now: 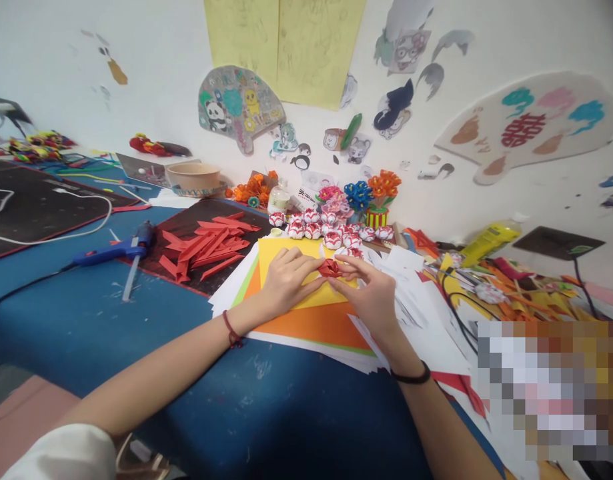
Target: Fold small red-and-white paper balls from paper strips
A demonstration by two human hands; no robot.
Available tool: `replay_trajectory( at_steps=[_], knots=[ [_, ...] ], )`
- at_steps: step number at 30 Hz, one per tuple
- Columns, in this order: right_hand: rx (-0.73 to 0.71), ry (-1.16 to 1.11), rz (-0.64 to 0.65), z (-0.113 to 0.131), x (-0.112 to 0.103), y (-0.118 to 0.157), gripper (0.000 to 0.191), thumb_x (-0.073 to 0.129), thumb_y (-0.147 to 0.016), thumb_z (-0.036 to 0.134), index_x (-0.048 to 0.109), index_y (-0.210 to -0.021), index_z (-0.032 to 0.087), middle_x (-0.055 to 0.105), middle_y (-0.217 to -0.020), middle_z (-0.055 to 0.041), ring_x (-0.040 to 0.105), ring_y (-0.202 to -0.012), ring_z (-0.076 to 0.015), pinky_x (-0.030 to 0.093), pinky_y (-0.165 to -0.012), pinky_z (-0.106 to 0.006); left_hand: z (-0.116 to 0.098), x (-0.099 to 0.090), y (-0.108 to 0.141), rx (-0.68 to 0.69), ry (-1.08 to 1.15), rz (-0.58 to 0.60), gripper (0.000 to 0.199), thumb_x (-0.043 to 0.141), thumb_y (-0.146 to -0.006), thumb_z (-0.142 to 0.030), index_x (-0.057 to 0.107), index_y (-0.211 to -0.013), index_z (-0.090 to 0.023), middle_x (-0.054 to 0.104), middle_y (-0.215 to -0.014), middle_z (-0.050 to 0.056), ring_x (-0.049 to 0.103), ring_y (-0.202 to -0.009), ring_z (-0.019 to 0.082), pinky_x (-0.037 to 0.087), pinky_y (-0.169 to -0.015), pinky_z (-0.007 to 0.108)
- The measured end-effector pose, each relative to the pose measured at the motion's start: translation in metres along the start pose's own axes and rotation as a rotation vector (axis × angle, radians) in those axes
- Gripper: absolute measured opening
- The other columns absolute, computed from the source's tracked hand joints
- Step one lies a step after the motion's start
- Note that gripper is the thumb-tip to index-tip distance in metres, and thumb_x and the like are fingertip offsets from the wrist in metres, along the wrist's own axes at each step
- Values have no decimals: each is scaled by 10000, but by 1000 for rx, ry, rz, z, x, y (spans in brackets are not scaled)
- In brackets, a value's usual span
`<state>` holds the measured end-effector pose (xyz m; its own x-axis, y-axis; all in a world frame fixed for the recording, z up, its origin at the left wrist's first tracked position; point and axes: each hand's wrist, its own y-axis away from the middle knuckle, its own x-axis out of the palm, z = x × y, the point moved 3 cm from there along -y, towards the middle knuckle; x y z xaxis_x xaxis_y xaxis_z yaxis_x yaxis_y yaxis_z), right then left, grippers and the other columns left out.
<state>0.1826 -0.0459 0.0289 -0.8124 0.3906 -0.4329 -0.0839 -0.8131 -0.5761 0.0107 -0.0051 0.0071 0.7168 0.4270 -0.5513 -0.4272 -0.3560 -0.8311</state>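
Between my two hands is a small folded red paper piece, held just above a yellow sheet. My left hand pinches its left side with thumb and forefinger. From the other side, the fingertips of my right hand close on the same piece. Under my hands lies a stack of coloured paper, with an orange sheet showing below the yellow one. Red-and-white folded paper flowers stand in rows just beyond my fingers. To the left, a pile of folded red paper strips rests on a dark mat.
A blue glue gun with its cord lies on the blue table at left. Behind are a beige bowl and paper flower bouquets. White papers, a yellow bottle and paper scraps crowd the right.
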Motion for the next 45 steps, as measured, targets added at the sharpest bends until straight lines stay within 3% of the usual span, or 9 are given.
replay_trajectory(
  at_steps=[15, 19, 22, 28, 34, 40, 45],
  knots=[
    [-10, -76, 27, -2, 3, 2, 428, 767, -746, 306, 688, -1153, 201, 741, -1065, -72, 709, -910, -236, 569, -870, -388, -4, -12, -6, 22, 0, -54, 215, 619, -909, -328, 652, -1035, -156, 738, -902, 60, 543, -752, 166, 365, -674, 319],
    [7, -161, 109, -8, 0, -1, 434, 756, -760, 314, 676, -1174, 209, 722, -1126, -72, 697, -970, -238, 560, -899, -395, -2, -15, -9, -6, -45, -45, 209, 609, -918, -342, 672, -1024, -173, 735, -860, 53, 548, -774, 177, 339, -711, 337],
    [-5, -199, 162, -12, -9, -6, 402, 744, -777, 319, 678, -1158, 209, 719, -1133, -73, 694, -970, -235, 569, -832, -371, 0, -16, -11, -12, -19, -7, 245, 604, -920, -369, 673, -1067, -186, 734, -862, 44, 536, -781, 177, 328, -738, 344],
    [-183, 156, 104, -12, -22, -14, 343, 718, -803, 347, 693, -1128, 243, 742, -1031, -57, 646, -850, -228, 525, -789, -391, 7, -8, -10, -46, 88, 126, 310, 571, -927, -429, 662, -1116, -200, 725, -933, 56, 510, -836, 189, 333, -784, 352],
    [-150, 123, 224, -20, -14, -13, 309, 691, -824, 321, 685, -1114, 213, 748, -866, -29, 673, -729, -189, 539, -739, -325, 9, -3, -9, -23, 169, 216, 312, 549, -945, -394, 635, -1176, -203, 715, -1034, 58, 497, -876, 192, 344, -803, 350],
    [-198, 143, 312, -17, -14, -13, 340, 685, -832, 319, 682, -1162, 235, 745, -900, -36, 679, -738, -191, 546, -728, -316, 9, -3, -10, -30, 146, 257, 304, 548, -945, -388, 637, -1199, -246, 711, -1036, 57, 499, -922, 205, 325, -851, 372],
    [-234, 137, 305, -17, -13, -12, 299, 710, -816, 341, 714, -1096, 235, 737, -809, -32, 677, -705, -196, 549, -704, -322, 9, -2, -10, -18, 133, 271, 304, 576, -923, -427, 662, -1169, -271, 715, -990, 40, 503, -928, 205, 302, -886, 387]
  ],
)
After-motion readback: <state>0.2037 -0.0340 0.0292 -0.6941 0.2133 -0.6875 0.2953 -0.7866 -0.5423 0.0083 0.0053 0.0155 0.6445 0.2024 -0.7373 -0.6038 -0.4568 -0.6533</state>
